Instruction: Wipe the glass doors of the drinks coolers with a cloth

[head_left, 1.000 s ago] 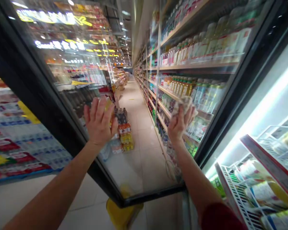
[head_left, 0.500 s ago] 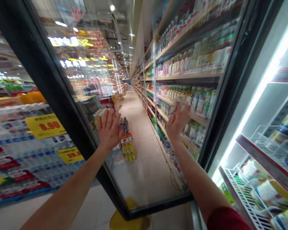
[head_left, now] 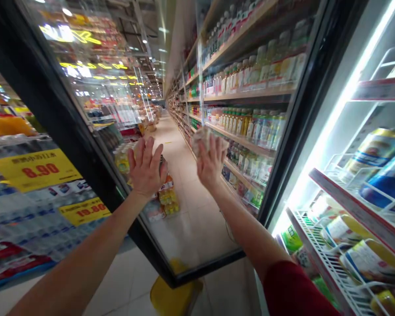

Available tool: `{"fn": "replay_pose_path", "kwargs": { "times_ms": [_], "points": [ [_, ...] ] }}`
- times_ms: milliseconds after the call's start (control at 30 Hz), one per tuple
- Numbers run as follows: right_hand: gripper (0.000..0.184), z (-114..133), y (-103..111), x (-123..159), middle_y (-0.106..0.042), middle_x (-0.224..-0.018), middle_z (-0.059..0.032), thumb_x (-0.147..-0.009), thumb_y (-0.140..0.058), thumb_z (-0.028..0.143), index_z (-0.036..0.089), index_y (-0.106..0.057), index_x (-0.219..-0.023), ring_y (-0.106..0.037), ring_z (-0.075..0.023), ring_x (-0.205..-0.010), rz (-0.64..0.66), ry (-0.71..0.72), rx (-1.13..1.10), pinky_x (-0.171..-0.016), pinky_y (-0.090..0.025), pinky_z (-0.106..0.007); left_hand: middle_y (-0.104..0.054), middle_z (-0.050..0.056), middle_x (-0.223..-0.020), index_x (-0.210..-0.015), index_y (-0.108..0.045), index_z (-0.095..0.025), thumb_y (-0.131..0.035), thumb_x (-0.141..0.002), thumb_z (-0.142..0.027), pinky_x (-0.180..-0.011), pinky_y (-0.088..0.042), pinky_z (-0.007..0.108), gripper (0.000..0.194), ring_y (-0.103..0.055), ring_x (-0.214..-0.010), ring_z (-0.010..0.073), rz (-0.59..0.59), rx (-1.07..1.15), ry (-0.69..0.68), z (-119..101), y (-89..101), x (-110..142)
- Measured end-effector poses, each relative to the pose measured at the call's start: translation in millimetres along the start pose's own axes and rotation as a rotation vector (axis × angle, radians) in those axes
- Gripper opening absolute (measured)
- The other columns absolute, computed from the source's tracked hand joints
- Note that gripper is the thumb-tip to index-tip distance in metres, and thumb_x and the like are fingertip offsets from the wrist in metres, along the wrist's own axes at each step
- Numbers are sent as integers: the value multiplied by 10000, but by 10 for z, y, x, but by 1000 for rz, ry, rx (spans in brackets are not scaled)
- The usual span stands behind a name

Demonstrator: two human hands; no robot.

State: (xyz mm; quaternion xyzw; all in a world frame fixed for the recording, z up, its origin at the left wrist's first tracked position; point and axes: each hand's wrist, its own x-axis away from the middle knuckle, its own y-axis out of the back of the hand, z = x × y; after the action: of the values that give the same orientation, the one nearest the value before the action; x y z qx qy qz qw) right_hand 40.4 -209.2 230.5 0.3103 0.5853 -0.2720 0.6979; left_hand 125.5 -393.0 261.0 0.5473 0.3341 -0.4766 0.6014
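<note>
A glass cooler door (head_left: pixel 197 239) with a black frame stands swung open before me. My left hand (head_left: pixel 146 170) rests flat against its pane, near the left side of the frame, fingers spread and holding nothing. Against the middle of the same glass, my right hand (head_left: pixel 211 166) presses a pale, crumpled cloth (head_left: pixel 201 133). The cloth shows above and around its fingers, and the palm hides the rest of it.
At right, the lit cooler has wire shelves (head_left: pixel 329 250) with cans and tubs. Bottle shelves (head_left: pixel 250 94) show through the glass. Stacked water packs with yellow price signs (head_left: pixel 37 169) stand at left. A yellow object (head_left: pixel 171 296) is on the floor below the door.
My right hand has slid the cloth leftward across the glass, closer to my left hand. The left hand stays on the pane, and the view has turned slightly right.
</note>
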Motion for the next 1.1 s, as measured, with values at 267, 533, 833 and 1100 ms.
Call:
{"fn": "replay_pose_path", "kwargs": {
  "times_ms": [267, 533, 833, 1100],
  "points": [
    [441, -548, -20, -94, -346, -1411, -101, -868, -332, 289, 220, -433, -1292, -186, -248, -1356, -110, -93, 86, -1050, -202, -538, -288, 73, -1440, -1360, -309, -240, -510, -804, -298, -1096, -121, 502, 594, -186, -1352, 254, -60, -96, -61, 86, -92, -31],
    [461, -577, 3, -87, -396, -1392, -13, -829, -423, 248, 297, -426, -1287, -150, -209, -1368, 153, 461, -64, -1096, -131, -492, -288, 75, -1443, -1372, -267, -257, -491, -813, -316, -1089, -148, 473, 605, -174, -1357, 237, -34, -224, -50, 130, -162, -72],
    [475, -685, 50, -623, -302, -1444, -40, -842, -396, 254, 241, -394, -1316, -84, -243, -1380, 49, 281, -40, -1089, -152, -511, -244, 81, -1460, -1387, -220, -257, -490, -806, -295, -1094, -122, 480, 641, -139, -1364, 237, -30, -211, -63, 149, -220, -80],
    [462, -702, 33, -728, -354, -1420, -45, -821, -439, 244, 251, -438, -1283, -129, -257, -1371, 84, 339, -57, -1084, -104, -541, -257, 89, -1453, -1384, -233, -256, -476, -819, -303, -1092, -121, 485, 617, -131, -1363, 241, 14, -219, -38, 183, -232, -82]
  ]
}}
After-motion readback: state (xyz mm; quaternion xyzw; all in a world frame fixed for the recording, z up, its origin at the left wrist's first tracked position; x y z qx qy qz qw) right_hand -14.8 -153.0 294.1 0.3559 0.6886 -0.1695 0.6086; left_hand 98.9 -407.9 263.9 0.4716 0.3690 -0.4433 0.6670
